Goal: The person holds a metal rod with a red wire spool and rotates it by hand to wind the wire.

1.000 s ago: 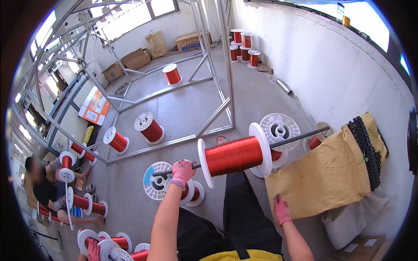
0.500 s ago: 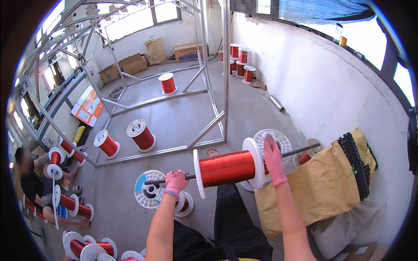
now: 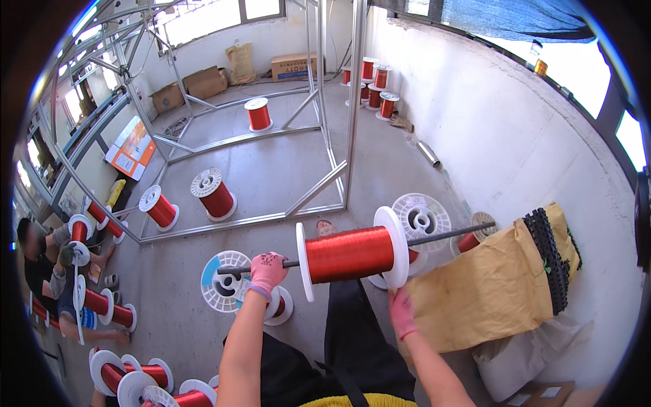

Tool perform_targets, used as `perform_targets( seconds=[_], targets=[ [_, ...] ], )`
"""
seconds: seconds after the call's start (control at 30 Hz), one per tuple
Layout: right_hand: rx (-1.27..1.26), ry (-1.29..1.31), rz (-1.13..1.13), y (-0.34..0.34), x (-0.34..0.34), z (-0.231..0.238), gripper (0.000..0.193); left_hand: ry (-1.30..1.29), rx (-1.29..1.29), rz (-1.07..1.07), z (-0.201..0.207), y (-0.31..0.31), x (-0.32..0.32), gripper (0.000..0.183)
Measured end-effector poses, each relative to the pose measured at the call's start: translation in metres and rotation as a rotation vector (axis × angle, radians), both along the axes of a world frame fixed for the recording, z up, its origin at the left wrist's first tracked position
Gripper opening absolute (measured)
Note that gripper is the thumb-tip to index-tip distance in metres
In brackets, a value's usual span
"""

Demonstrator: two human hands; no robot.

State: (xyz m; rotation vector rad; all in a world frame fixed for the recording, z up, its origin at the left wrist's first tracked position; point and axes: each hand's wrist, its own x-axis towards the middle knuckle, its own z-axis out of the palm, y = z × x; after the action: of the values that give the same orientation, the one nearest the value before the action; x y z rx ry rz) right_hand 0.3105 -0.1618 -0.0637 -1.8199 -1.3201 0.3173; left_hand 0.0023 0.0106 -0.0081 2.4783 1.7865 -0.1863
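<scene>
Right hand (image 3: 402,311) off white spool flange, now lowered, grip unclear; left hand (image 3: 268,268) alone clenched on dark steel rod (image 3: 444,235) carrying red-wire spool (image 3: 351,253).

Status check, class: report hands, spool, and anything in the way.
Left hand grips rod. Right hand off, below red wire spool. Brown sack close right.

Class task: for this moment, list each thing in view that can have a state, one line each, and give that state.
Red wire spool: on the rod, held level in the air.
Dark rod: through the spool, horizontal.
Left hand: gloved, closed around the rod.
Right hand: gloved, below the spool, off the rod.
Empty white spool: lying flat on the floor.
Brown sack: lying beside the wall.
</scene>
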Motion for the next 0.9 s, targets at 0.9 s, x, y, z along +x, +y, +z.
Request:
perform_targets(
  seconds=[0.9],
  targets=[
    [0.451,1.857,0.424,-0.034,0.049,0.073,0.072,-0.055,0.112,-0.024,-0.010,0.000,0.001,0.021]
  ],
)
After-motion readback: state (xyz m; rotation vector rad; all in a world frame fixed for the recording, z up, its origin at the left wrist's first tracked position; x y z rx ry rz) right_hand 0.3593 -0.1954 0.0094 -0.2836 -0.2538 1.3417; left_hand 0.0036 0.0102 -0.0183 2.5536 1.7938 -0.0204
